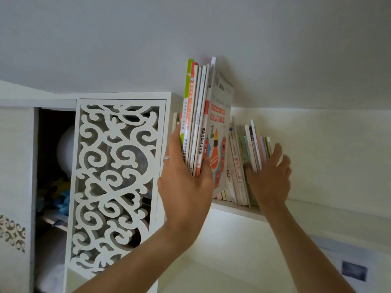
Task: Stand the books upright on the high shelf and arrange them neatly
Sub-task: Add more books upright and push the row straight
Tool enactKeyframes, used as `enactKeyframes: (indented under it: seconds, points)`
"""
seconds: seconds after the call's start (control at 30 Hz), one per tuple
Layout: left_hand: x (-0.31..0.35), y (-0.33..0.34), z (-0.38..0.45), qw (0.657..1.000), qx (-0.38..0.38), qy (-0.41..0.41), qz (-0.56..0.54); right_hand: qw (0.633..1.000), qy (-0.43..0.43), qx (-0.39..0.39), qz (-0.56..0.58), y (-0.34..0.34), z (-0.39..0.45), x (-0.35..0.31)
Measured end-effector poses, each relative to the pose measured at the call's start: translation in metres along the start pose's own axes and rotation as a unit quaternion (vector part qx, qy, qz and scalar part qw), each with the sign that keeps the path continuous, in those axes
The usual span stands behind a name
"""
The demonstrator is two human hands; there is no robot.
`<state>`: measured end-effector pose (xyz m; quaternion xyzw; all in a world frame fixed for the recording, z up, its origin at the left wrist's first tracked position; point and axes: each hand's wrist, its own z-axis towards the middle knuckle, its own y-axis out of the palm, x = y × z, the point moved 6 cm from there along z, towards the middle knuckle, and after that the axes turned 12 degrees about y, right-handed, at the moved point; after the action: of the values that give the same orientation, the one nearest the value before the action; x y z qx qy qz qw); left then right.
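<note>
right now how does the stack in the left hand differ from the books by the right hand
The stack of books is gripped in the left hand and reaches almost to the ceiling; the row of books stands on the shelf, looks shorter, and leans left against the right hand. Both are thin paperbacks, spines out.

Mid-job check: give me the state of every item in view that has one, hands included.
Left hand: gripping the held stack near its lower end.
Held stack: several books, upright, lifted, not clearly resting on the shelf.
Right hand: pressed against the shelved books, fingers spread.
Shelved books: standing, leaning slightly.
High shelf: partly filled.
Cabinet door: carved panel, swung open.
</note>
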<state>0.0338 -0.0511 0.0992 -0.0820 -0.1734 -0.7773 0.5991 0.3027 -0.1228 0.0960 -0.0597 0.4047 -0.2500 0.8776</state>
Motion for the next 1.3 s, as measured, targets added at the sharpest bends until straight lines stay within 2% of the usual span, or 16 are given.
enactKeyframes:
  seconds: [0.07,0.2,0.33,0.53,0.87,0.93,1.1,1.2,1.3]
  points:
    - [0.010,0.008,-0.006,1.000,-0.005,0.000,-0.014,0.997,0.026,-0.057,0.034,0.003,0.004,0.017]
    - [0.025,0.023,-0.014,0.999,-0.007,-0.008,-0.038,0.996,-0.020,-0.040,0.078,-0.012,0.010,0.033]
    - [0.037,0.038,-0.021,0.999,-0.005,-0.012,-0.046,0.987,-0.030,-0.096,0.127,-0.022,0.023,0.046]
    - [0.042,0.057,-0.030,0.999,-0.001,-0.019,-0.046,0.977,-0.039,-0.184,0.099,-0.014,0.030,0.044]
    - [0.046,0.066,-0.034,0.999,0.014,-0.020,-0.027,0.973,-0.039,-0.198,0.111,-0.002,0.035,0.049]
    - [0.049,0.069,-0.034,0.999,0.019,-0.025,-0.039,0.981,-0.020,-0.174,0.081,-0.002,0.033,0.054]
    - [0.054,0.085,-0.039,0.996,0.014,-0.048,-0.075,0.998,0.020,-0.021,0.055,-0.018,0.032,0.074]
    - [0.053,0.103,-0.045,0.992,0.004,-0.069,-0.103,0.996,0.057,0.008,0.066,-0.036,0.041,0.087]
    - [0.046,0.128,-0.048,0.994,0.000,-0.074,-0.084,0.996,0.062,0.016,0.067,-0.054,0.048,0.099]
